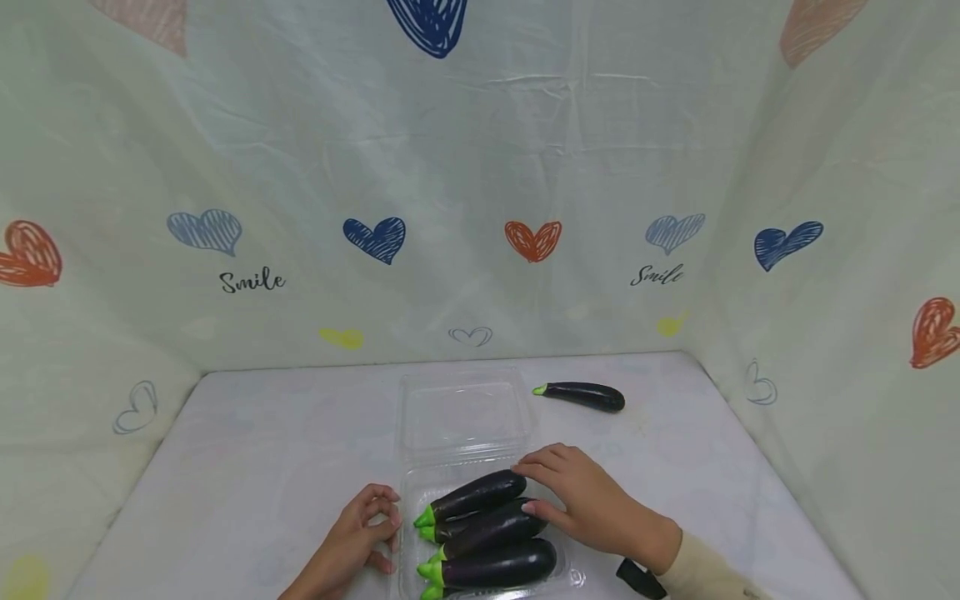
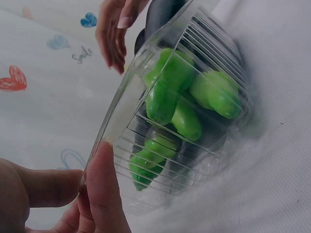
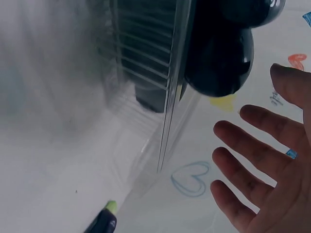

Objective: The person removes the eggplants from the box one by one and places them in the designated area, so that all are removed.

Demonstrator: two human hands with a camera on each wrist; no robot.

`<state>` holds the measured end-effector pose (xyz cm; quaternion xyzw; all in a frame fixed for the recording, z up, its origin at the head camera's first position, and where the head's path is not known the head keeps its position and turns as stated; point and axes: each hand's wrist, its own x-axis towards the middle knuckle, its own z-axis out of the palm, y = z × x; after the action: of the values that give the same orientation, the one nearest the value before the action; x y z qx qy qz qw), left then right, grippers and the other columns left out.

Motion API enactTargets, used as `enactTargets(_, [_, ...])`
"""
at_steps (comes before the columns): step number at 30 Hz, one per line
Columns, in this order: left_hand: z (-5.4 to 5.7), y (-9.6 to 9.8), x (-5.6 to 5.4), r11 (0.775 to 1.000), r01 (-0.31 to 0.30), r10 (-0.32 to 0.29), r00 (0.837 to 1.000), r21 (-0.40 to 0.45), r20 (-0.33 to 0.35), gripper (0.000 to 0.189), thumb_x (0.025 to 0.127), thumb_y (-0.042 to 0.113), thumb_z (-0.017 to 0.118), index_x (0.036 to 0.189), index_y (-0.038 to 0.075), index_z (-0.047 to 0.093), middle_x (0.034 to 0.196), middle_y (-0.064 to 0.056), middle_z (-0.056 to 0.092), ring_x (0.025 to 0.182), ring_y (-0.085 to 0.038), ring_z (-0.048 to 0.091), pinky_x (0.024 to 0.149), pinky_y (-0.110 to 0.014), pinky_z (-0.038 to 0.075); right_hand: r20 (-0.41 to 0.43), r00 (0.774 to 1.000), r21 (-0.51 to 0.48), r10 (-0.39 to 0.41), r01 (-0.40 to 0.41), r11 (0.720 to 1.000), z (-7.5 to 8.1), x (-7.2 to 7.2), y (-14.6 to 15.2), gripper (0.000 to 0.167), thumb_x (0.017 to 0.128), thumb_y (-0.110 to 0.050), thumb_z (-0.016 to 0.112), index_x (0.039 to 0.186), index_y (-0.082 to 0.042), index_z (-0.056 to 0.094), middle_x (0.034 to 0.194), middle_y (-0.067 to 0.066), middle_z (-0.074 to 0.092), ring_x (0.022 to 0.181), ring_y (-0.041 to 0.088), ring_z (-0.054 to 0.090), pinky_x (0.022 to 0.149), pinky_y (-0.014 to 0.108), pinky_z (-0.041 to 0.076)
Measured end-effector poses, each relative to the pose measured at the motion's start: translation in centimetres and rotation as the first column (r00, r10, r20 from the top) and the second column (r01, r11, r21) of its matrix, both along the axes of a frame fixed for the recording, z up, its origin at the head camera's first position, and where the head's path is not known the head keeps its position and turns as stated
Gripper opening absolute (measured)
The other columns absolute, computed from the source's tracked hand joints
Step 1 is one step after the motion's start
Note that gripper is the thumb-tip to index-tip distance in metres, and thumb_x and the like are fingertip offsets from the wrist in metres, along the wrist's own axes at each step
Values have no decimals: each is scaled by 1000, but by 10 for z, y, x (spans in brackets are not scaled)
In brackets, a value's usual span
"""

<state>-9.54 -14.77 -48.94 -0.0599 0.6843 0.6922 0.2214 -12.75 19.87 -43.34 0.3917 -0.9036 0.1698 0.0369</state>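
A clear plastic clamshell box [image 1: 417,482] lies with its lid folded back, holding several dark purple eggplants [image 1: 501,567] piled with their green stem ends to the left. My left hand [image 1: 352,537] is at the box's left side; in the left wrist view its thumb and fingers [image 2: 101,189] pinch the rim. Over the right ends of the eggplants is my right hand [image 1: 581,497], palm down. The right wrist view shows its fingers [image 3: 255,150] spread and relaxed, with nothing in them, beside the rounded eggplant ends [image 3: 221,65].
One more eggplant [image 1: 588,396] lies on the white tabletop [image 1: 285,442], behind and right of the box. The open lid [image 1: 463,410] extends toward the back. A pale curtain [image 1: 450,150] printed with hearts surrounds the table. A black object [image 1: 640,578] shows below the right wrist.
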Motion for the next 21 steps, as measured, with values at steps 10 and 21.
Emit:
enactTargets(10, [-1,1,0,1000,-4,4,1000,-1,9,29,102,-1,60,125,-3,44,93,-3,56,74,-18,59,54,-31,58,51,996,46,79,-82,996,-4,5,-4,41,107,-44,60,136,-15,69,128,-5,68,120,16,61,102,41,54])
enactTargets(21, [-2,1,0,1000,-12,12,1000,1,5,27,103,-1,59,125,-3,44,94,-2,56,74,-18,59,54,-31,59,64,989,75,133,-137,988,-4,4,-7,39,108,-42,60,133,-14,71,124,-5,71,117,14,62,100,38,54])
